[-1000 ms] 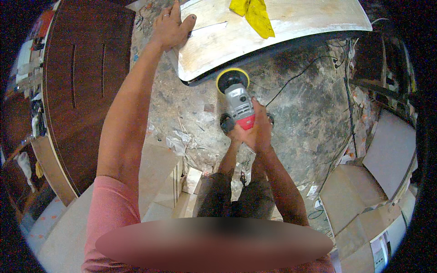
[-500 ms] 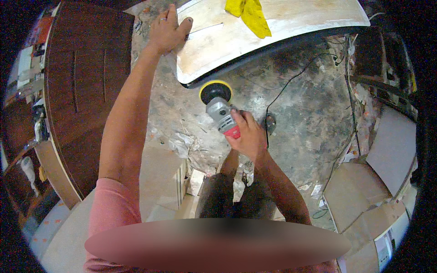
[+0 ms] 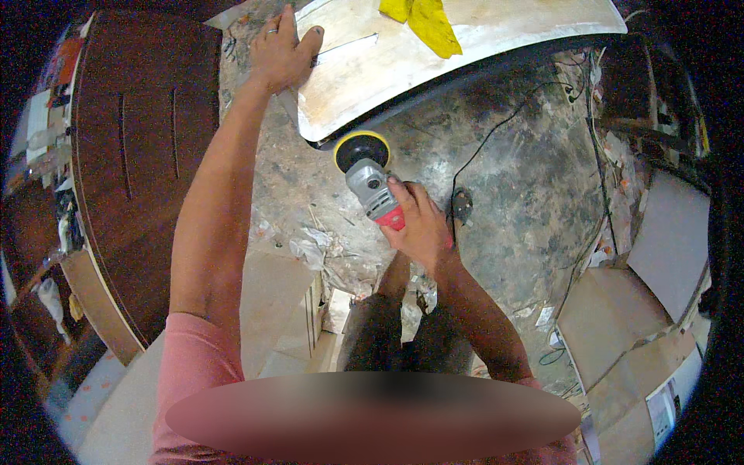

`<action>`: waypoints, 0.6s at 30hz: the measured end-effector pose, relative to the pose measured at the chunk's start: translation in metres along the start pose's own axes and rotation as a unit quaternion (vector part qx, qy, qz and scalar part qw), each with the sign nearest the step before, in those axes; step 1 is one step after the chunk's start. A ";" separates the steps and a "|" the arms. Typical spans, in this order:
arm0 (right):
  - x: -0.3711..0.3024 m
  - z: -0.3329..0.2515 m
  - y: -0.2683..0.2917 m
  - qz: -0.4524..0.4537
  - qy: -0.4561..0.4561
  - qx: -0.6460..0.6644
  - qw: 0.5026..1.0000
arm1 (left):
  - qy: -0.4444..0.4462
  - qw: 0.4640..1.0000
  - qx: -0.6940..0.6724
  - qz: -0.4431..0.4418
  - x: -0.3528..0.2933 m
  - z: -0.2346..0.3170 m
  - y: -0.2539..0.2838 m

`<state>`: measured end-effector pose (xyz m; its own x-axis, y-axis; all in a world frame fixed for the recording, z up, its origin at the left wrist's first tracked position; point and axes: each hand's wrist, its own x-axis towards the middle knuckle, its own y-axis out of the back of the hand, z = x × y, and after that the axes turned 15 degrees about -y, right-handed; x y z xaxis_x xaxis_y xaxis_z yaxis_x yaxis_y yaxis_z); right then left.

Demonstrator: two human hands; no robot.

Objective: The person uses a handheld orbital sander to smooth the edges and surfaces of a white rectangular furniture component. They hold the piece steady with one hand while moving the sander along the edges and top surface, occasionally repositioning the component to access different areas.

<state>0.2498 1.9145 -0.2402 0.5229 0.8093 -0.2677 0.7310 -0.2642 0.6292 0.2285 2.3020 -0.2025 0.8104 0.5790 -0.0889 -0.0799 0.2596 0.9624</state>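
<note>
Right hand (image 3: 422, 225) closed around the red-and-grey polisher (image 3: 374, 194), fingers wrapped over the red part of the body, thumb side toward the head. Left hand (image 3: 279, 56) spread at the left end of the panel (image 3: 349, 85), fingers extended and thumb out to the side (ring on one finger); can't tell how hard it presses. Polisher sits above the floor (image 3: 527, 194), in front of the legs, tilted a bit left, its round black pad (image 3: 363, 155) with yellow rim just beside the panel's near left corner; can't tell if they touch. Panel is pale, white along the edges, tan in patches, with a dark side below its curved near edge and a thin dark line near the left thumb. Yellow cloth (image 3: 434, 35) lies on top of it, well apart from the left hand. Black cord (image 3: 496, 128) runs from beside the right hand across the stained floor to the upper right. Paper scraps (image 3: 314, 246) left of the polisher. Brown board (image 3: 147, 139) far left, cardboard (image 3: 608, 306) on the right.
</note>
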 end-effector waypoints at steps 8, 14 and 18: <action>-0.007 -0.009 0.003 0.000 -0.052 0.039 0.998 | -0.066 0.994 0.006 0.081 -0.023 -0.047 -0.016; -0.004 -0.007 0.005 0.033 -0.100 0.041 0.994 | -0.083 0.990 0.025 0.107 -0.039 -0.060 -0.011; 0.005 0.009 0.020 0.093 -0.145 0.076 0.982 | -0.080 0.992 0.026 0.093 -0.033 -0.058 -0.010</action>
<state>0.2711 1.9089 -0.2355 0.7404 0.5618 -0.3691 0.6565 -0.4863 0.5766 0.1692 2.3251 -0.2242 0.8666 0.4821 0.1290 -0.2097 0.1172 0.9707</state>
